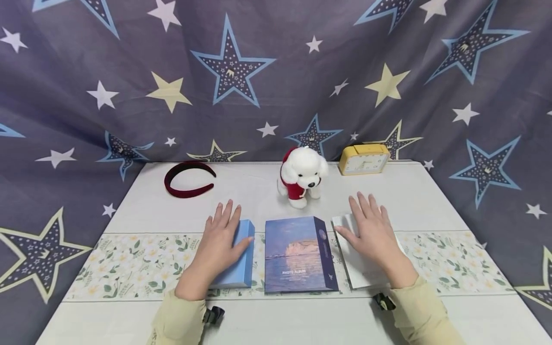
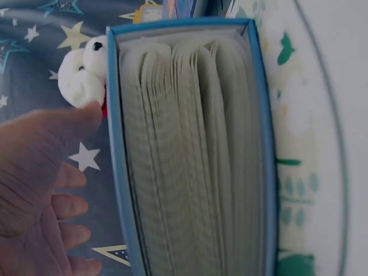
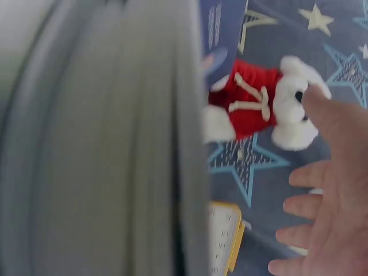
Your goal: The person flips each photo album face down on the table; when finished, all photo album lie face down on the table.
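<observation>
Three albums lie in a row on the table. My left hand [image 1: 217, 244] is spread flat over the light blue album [image 1: 244, 261], fingers straight. The left wrist view shows the pages of the blue album [image 2: 190, 149] end-on, with the thumb near its cover. My right hand [image 1: 372, 235] is spread over the white album [image 1: 362, 273], fingers straight. In the right wrist view the pale page edges [image 3: 103, 149] are blurred and close, the right hand [image 3: 339, 190] to their side. Between the hands lies a photo album [image 1: 293, 256] with a seaside cliff painting on its cover.
Behind the albums stands a white plush dog [image 1: 304, 175] in red clothing. A dark red headband [image 1: 174, 189] lies at the back left, and a yellow clock [image 1: 364, 159] stands at the back right. A star-patterned curtain [image 1: 267, 124] surrounds the table's back and sides.
</observation>
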`<state>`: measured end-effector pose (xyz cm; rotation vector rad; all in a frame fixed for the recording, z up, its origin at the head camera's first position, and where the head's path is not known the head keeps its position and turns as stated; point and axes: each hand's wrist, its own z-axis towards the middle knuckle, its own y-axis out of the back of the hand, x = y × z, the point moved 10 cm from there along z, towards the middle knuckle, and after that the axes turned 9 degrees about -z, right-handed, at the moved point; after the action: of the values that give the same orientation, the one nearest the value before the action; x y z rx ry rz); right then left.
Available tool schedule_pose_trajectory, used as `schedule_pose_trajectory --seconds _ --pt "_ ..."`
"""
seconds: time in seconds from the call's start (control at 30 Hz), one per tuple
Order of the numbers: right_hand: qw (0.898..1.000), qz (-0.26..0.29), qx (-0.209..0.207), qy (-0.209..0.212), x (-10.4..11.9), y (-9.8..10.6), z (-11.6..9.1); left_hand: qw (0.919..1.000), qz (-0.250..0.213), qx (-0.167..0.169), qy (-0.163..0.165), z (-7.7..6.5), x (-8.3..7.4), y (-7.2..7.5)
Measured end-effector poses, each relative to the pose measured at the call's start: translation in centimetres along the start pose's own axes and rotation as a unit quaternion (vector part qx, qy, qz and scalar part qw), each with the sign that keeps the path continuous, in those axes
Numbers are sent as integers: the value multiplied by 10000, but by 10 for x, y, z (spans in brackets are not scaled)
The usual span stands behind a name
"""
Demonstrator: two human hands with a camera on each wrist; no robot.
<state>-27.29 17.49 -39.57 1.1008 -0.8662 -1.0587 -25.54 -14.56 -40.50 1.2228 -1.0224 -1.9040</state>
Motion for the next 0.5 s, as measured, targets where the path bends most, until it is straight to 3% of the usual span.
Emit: schedule_pose_trajectory --seconds 0.23,0.5 --pt "9991 -35 384 -155 -11 -12 -4 9989 224 220 343 8 9 -10" --pt "9990 1 341 -301 -13 -14 -8 9981 209 408 409 8 13 -19"
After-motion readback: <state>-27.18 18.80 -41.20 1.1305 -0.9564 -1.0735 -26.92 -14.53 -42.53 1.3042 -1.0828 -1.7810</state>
